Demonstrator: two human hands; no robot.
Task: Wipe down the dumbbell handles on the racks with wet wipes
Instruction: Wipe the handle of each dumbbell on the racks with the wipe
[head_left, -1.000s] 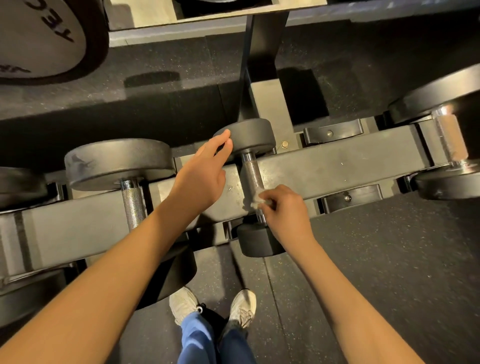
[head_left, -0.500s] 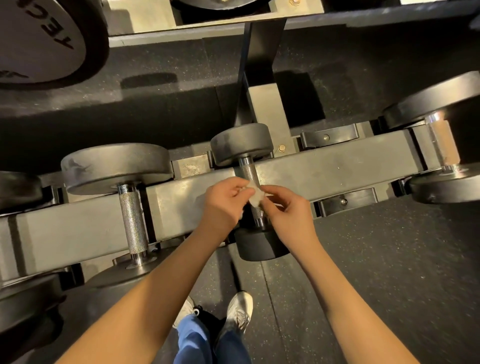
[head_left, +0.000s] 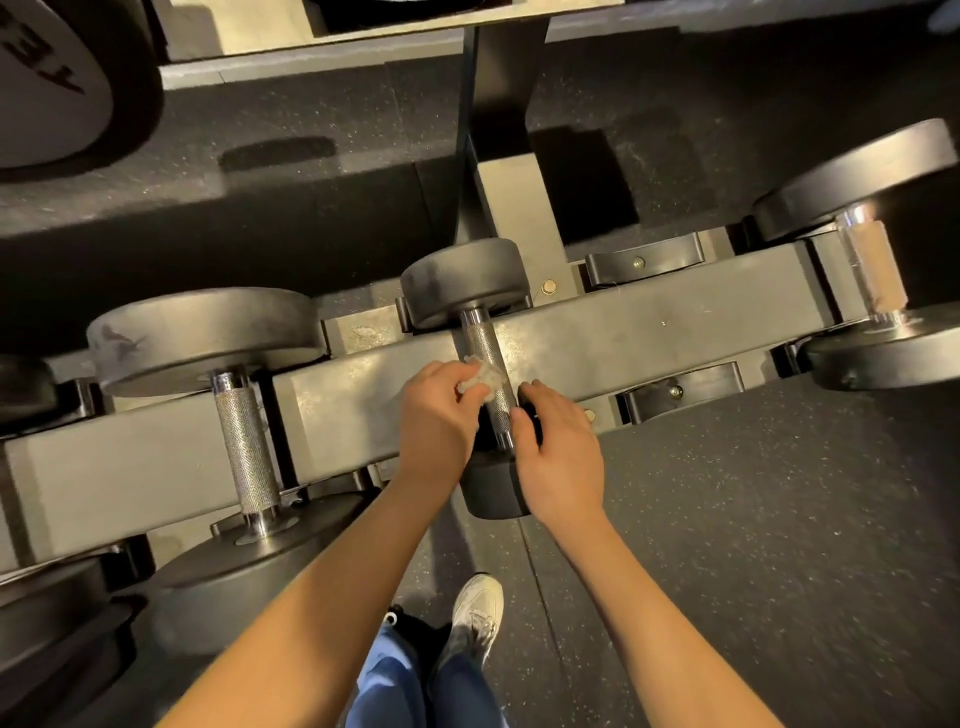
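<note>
Speckled rubber gym floor (head_left: 779, 519) beneath a grey rack (head_left: 623, 338), a wipe at a small dumbbell's handle

Across the rack's beam lies the small dumbbell (head_left: 462, 283), its knurled handle (head_left: 485, 345) pointing toward the person, one black head beyond the beam and the other on the near side. The white wet wipe (head_left: 480, 379), crumpled, sits against the left side of that handle, pinched in the curled fingers of the left hand (head_left: 436, 421). The right hand (head_left: 563, 457) holds nothing: its fingers are loosely bent and rest on the beam just right of the handle, thumb tip touching the handle's lower end. A larger dumbbell (head_left: 247, 447) lies on the rack to the left, another (head_left: 872, 265) at the far right. Below, a white shoe (head_left: 478, 613) stands on the floor
</note>
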